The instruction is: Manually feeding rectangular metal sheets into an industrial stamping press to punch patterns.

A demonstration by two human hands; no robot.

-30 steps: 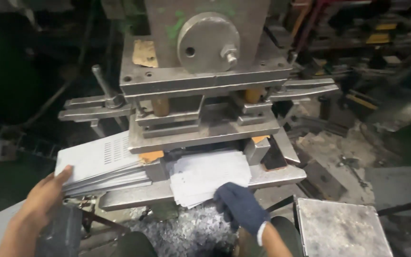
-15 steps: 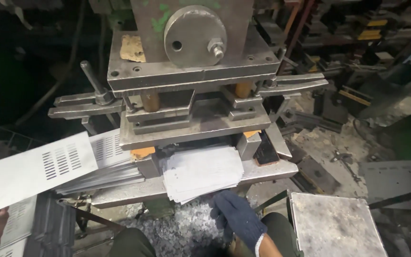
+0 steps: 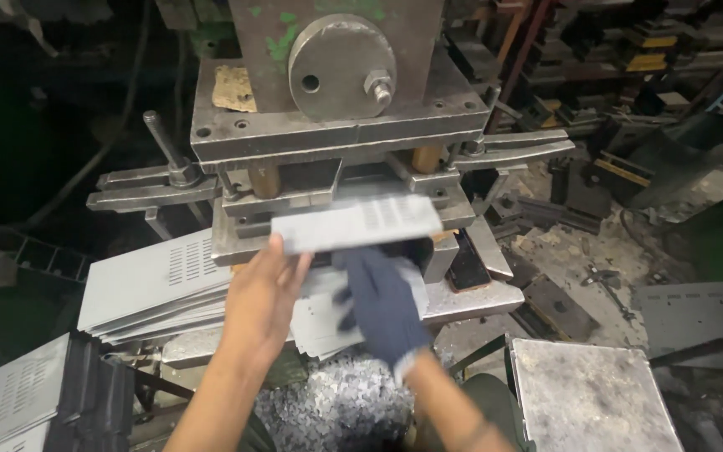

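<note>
Setting: dim metal workshop, a heavy steel press [image 3: 336, 109] in the middle, dark racks of tooling behind.
Far left: perforated grey panels [image 3: 10, 402] low beside a dark crate.
Left of press: a stack of slotted metal sheets [image 3: 148, 280] on the press bed.
Left hand [image 3: 265, 293]: bare, its grip closed on the left edge of a slotted metal sheet [image 3: 357, 222] held level at the die opening.
Right hand [image 3: 382, 301]: in a dark blue glove, under the sheet; fingers blurred, cannot tell its grip.
Below: metal shavings [image 3: 336, 406].
Right: a square steel plate [image 3: 587, 393].
</note>
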